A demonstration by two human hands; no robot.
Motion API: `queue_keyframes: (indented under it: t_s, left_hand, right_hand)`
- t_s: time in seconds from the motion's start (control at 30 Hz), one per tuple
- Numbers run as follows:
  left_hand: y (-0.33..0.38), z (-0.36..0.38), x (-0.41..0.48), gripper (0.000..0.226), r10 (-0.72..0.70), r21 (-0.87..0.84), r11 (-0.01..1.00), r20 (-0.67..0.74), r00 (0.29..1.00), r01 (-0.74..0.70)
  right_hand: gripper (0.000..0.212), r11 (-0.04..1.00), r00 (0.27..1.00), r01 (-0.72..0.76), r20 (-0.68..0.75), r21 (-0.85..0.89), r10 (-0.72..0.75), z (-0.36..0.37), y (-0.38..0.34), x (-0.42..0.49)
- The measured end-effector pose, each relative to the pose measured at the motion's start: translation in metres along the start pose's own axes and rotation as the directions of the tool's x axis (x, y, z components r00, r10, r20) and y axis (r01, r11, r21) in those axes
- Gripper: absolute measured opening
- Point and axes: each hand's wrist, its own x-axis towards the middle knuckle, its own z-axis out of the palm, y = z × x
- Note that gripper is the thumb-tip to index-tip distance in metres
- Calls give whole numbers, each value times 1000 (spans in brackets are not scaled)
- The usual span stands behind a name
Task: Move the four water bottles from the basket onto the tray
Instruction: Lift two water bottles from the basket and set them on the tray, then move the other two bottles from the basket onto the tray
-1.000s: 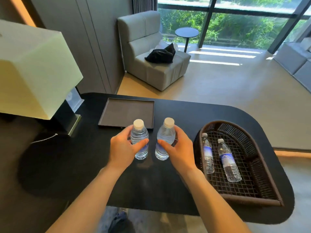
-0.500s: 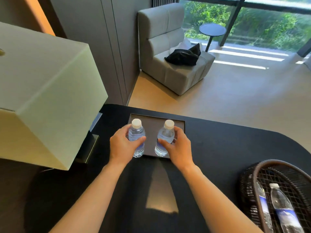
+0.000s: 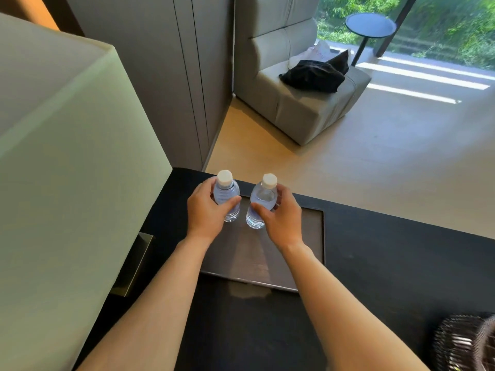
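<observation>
My left hand [image 3: 207,212] grips a clear water bottle [image 3: 226,192] with a white cap, held upright. My right hand [image 3: 281,219] grips a second such bottle [image 3: 262,200], also upright and leaning slightly. Both bottles are over the far left part of the dark rectangular tray [image 3: 308,236], their bases at or just above its surface; I cannot tell whether they touch it. Only a corner of the dark wicker basket [image 3: 463,341] shows at the bottom right, its contents out of sight.
A large pale lampshade [image 3: 67,170] fills the left side, its metal base [image 3: 136,263] close to the tray's left edge. The black table [image 3: 388,277] ends just beyond the tray. A grey armchair [image 3: 300,103] stands on the floor behind.
Both hands have carried the bottles forward from the table's middle to over the tray's far part. The view has shifted left, so the basket has slid almost out of sight.
</observation>
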Motion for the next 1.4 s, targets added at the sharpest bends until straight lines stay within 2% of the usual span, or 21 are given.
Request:
queue_keyframes:
  t_s: [0.1, 0.37, 0.63, 0.73, 0.8, 0.9, 0.97, 1.03, 1.1, 1.17, 1.3, 1.4]
  left_hand:
    - [-5, 3, 14, 60, 32, 48, 998, 23, 999, -33]
    - [-11, 7, 34, 64, 91, 42, 995, 65, 994, -93]
    - [-17, 3, 42, 68, 52, 18, 998, 120, 991, -54]
    - [-14, 4, 39, 69, 43, 27, 999, 126, 991, -46]
    - [-11, 4, 36, 72, 43, 34, 998, 139, 989, -48]
    - [-10, 2, 31, 83, -19, 61, 998, 152, 988, 10]
    - [-13, -3, 24, 94, -94, 102, 992, 144, 985, 79]
    - [-16, -9, 8, 96, -143, 130, 984, 152, 978, 124]
    - [-18, -16, -15, 89, -197, 147, 973, 148, 969, 176]
    - [-17, -20, -45, 72, -231, 196, 960, 143, 962, 202]
    - [-4, -14, -125, 50, -249, 270, 945, 216, 944, 188]
    - [16, 0, -194, 39, -239, 303, 942, 305, 922, 143]
  right_hand:
    - [61, 1000, 1000, -2, -5, -3, 2, 11, 4, 14]
    - [61, 998, 999, 45, -13, -31, -46, 27, 5, 33]
    - [62, 998, 998, 56, -17, -37, -56, 28, 5, 32]
    - [66, 999, 1000, 26, 12, -27, -26, 25, 5, 30]
    - [76, 999, 999, -12, 43, -31, 13, 22, 4, 28]
    - [90, 996, 995, -60, 79, -69, 65, 14, 4, 19]
    - [92, 991, 993, -70, 87, -110, 80, 4, 8, 5]
    - [90, 985, 991, -89, 85, -149, 103, -11, 14, -17]
    - [85, 978, 989, -115, 74, -172, 129, -33, 20, -44]
    - [79, 970, 985, -142, 72, -195, 159, -59, 26, -74]
    - [68, 956, 970, -168, 130, -239, 203, -120, 39, -141]
    - [64, 934, 969, -184, 102, -306, 224, -171, 56, -196]
